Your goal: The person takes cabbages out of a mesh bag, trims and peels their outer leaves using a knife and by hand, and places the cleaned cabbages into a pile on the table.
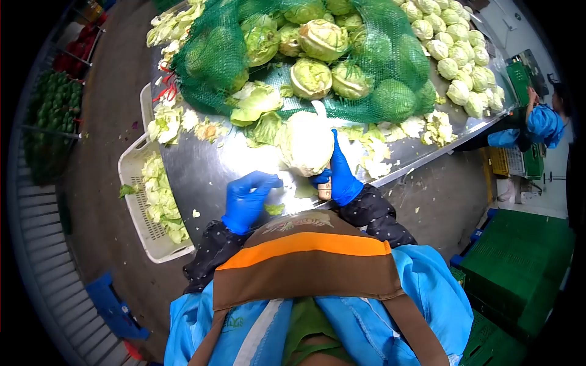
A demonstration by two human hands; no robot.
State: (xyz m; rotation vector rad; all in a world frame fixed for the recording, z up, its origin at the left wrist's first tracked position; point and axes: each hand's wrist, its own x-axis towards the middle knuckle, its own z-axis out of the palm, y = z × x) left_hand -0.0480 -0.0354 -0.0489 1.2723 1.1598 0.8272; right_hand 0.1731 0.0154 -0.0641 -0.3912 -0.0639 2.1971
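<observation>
We have the cabbage (304,145) over the near part of the table (204,160), its slightly longer axis running away from our apron (305,274). The wooden handle (325,190) points its butt back at us, its axis nearly in line with the cabbage's, and its far end goes out of sight at the cabbage. Our right hand (343,177) is wrapped around the handle, blue-gloved fingers lying along the cabbage's side. Our left hand (249,198) hangs near the cabbage but apart from it, fingers bent; we cannot tell whether they pinch anything. A pale curved piece (318,108) sticks up at the cabbage's far edge, whether leaf or blade we cannot say. The table's near edge lies just before our apron, and its right edge slants away from us. Our widest bare steel, smooth and shiny, lies to the left; beyond the cabbage, the green mesh net (210,76) with rough, round heads (311,79) closes off the space. Crinkled leaves (166,125) fringe it, and a slotted plastic crate (139,226) stands beside the left edge.
</observation>
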